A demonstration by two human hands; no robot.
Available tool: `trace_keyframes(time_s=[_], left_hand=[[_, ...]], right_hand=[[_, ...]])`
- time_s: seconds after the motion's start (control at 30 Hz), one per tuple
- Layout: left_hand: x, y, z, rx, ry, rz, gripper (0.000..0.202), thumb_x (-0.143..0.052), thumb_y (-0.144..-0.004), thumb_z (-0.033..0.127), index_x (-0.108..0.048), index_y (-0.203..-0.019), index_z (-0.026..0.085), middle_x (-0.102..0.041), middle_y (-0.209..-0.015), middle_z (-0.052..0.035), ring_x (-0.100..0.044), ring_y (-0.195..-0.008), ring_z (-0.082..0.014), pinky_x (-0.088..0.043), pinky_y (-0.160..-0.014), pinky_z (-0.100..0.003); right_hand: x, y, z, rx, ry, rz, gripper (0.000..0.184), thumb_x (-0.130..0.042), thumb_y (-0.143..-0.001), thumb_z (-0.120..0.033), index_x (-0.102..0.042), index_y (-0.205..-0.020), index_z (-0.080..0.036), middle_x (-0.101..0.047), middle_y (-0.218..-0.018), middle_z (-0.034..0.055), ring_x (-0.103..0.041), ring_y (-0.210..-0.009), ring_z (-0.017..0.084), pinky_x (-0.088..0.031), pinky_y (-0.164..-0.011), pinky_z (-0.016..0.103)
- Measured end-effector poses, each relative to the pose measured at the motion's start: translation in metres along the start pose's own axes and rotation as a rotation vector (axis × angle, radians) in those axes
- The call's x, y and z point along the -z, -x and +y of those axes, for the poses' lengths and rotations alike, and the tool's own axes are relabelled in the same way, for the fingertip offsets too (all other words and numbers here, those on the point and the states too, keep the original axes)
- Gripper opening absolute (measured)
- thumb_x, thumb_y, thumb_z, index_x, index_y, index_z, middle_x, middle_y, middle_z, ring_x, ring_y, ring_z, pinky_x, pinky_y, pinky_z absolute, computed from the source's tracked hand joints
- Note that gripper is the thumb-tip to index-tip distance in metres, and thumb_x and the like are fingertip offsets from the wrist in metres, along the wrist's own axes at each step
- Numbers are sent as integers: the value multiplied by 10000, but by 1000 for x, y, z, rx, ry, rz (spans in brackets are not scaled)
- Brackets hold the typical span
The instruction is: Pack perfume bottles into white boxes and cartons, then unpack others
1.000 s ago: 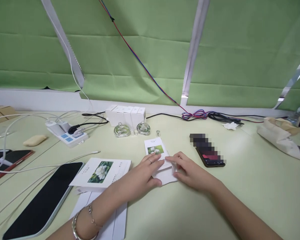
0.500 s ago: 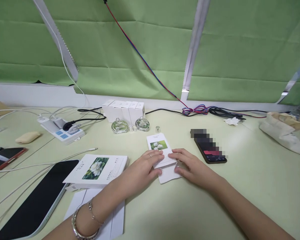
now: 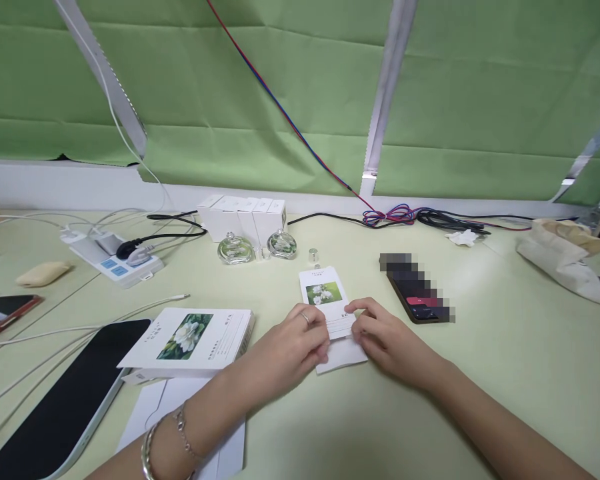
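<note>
A small white flattened box with a flower picture [image 3: 325, 293] lies on the pale green table [image 3: 505, 347] in front of me. My left hand [image 3: 293, 347], with a ring on one finger, curls its fingers over the box's near left edge. My right hand [image 3: 387, 340] pinches the near right edge, fingers bent. A white flap [image 3: 343, 355] sticks out from under both hands. Beyond the box stand two small round glass bottles [image 3: 236, 250] [image 3: 282, 244], a tiny cap [image 3: 313, 254] and a row of white boxes [image 3: 244, 215].
A larger white box with a flower picture [image 3: 190, 338] lies left, over white sheets [image 3: 165, 407]. A big dark tablet [image 3: 55, 407], a phone [image 3: 3, 313], a power strip [image 3: 113, 257] and white cables fill the left. A dark phone [image 3: 417, 297] lies right; a cloth bag [image 3: 560, 263] far right.
Both hands have curled their fingers tighter over the near end of the small box. My view has shifted slightly, so things sit a little higher and further left.
</note>
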State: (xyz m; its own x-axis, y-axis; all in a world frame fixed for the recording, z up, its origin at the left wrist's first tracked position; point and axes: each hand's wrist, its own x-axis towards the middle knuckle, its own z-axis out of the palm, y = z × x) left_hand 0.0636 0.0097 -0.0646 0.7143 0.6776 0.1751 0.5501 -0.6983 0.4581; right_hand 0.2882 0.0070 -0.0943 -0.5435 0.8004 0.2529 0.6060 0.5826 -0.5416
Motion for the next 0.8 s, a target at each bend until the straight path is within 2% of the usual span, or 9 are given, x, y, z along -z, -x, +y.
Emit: trace_keyframes(time_s=[0.07, 0.17, 0.27, 0.33, 0.47, 0.63, 0.7, 0.8], left_hand=[[6, 2, 2, -72, -34, -70, 17, -537, -835, 199, -543, -848, 208, -509, -1012, -49, -439, -1084, -209, -455, -830, -310], [5, 4, 7, -93, -115, -101, 196, -626, -775, 366, -553, -851, 200, -522, -1062, -75, -428, -1110, -266, -470, -818, -368], [-4, 4, 11, -64, -171, -13, 72, -579, -807, 239, -555, -765, 185, -546, -1010, -73, -450, -1080, -262, -471, -803, -370], [-10, 4, 11, -29, -133, 39, 86, -507, -833, 164, -544, -758, 186, -550, -982, -64, -466, -1060, -234, -469, -811, -348], [-12, 4, 10, 105, -16, 69, 54, -442, -874, 184, -491, -873, 205, -550, -988, -45, -502, -1004, -196, -462, -827, -343], [-8, 3, 9, 127, 15, 44, 72, -453, -856, 165, -453, -905, 219, -537, -1036, -42, -509, -1012, -193, -452, -834, -339], [-6, 4, 7, 120, 21, 16, 139, -481, -826, 147, -437, -938, 217, -522, -1071, -53, -515, -1005, -196, -460, -823, -339], [0, 6, 3, 61, 49, -36, 283, -416, -790, 47, -427, -1016, 217, -507, -1115, -64, -511, -1031, -185, -458, -856, -339]], right_hand=[[-1, 1, 1, 7, -10, 2, 225, -383, -795, -6, -481, -750, -203, -464, -1142, 63, -567, -737, 110, -457, -669, 272], [-1, 1, 2, 23, -42, -12, 243, -379, -794, 3, -503, -729, -197, -459, -1155, 52, -558, -698, 85, -452, -707, 273], [4, 2, 1, -1, -89, -50, 249, -377, -821, -25, -537, -791, -213, -449, -1191, 40, -555, -711, 82, -450, -698, 258], [8, 1, -1, -12, -120, -81, 194, -404, -854, -92, -541, -853, -229, -448, -1198, 37, -550, -724, 89, -451, -689, 256], [11, 1, -5, -7, -152, -81, 40, -466, -869, -200, -496, -870, -227, -457, -1183, 41, -559, -808, 112, -453, -749, 278], [7, 2, -4, -12, -103, -40, 109, -408, -877, -142, -468, -880, -233, -473, -1167, 41, -564, -894, 135, -456, -784, 303], [6, 2, -4, -23, -81, -52, 117, -406, -878, -142, -476, -871, -236, -466, -1186, 36, -574, -862, 128, -466, -770, 305], [7, 1, -4, -29, -66, -59, 94, -462, -855, -153, -487, -884, -239, -464, -1205, 34, -578, -878, 132, -474, -777, 305]])
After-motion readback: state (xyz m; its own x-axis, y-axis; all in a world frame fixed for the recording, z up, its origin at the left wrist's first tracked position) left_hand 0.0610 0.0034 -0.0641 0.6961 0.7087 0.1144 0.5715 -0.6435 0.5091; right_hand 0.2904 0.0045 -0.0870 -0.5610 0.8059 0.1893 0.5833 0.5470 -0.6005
